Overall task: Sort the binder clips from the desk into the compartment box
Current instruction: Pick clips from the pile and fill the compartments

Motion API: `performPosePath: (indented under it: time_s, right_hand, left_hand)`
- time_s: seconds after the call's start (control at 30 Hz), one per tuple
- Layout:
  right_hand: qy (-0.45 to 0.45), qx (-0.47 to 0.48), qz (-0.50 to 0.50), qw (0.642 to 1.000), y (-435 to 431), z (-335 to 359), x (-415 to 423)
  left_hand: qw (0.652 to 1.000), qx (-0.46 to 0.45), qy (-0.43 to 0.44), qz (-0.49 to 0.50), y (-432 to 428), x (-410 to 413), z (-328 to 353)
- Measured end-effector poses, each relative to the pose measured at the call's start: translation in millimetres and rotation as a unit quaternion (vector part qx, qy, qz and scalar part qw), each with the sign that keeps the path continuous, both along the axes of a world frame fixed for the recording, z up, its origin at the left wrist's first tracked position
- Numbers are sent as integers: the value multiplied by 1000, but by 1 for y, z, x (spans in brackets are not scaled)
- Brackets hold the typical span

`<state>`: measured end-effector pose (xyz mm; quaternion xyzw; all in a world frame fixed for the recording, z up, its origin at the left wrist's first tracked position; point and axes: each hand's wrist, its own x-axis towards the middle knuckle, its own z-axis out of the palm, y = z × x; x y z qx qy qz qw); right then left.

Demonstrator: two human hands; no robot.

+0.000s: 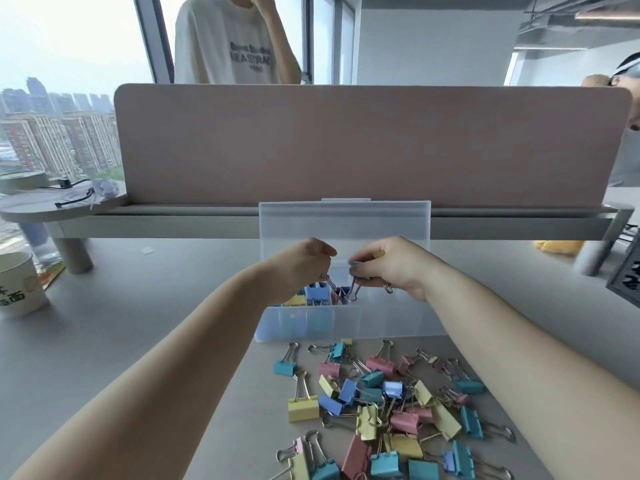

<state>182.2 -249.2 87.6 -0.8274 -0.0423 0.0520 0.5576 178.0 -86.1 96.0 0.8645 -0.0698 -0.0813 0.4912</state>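
Observation:
A clear plastic compartment box stands open on the desk, its lid upright behind it. Blue and yellow binder clips lie in its left compartments. Both hands hover over the box. My left hand pinches the wire handle of a clip dangling below its fingers. My right hand grips several clips: a teal one at the fingertips, a yellow one and a pink one in the palm. A heap of pastel binder clips in pink, yellow, teal and blue lies on the desk in front of the box.
A pink divider panel with a shelf runs behind the box. A paper cup stands at the far left. A dark sign sits at the right edge. One person stands behind the divider, another is at the right.

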Motion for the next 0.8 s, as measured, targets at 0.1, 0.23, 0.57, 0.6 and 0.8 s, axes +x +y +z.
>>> performPosePath:
  time_s: [0.1,0.23,0.57,0.6,0.8]
  right_hand:
    - [-21,-15,2,1000,-2,5,-7]
    - [-77,-49,-11,996,-4,5,-12]
    - [-60,35,9,998,-6,11,-18]
    - [-62,38,17,997,-7,11,-18]
    - [-19,57,73,995,-12,9,-19]
  left_hand:
    - [999,40,-18,-22,1,-2,-2]
    - [998,23,-49,-22,7,-3,-8]
    - [981,82,-173,10,13,-3,-6]
    - [981,80,-175,16,13,-3,-6]
    - [997,31,-71,24,2,-8,1]
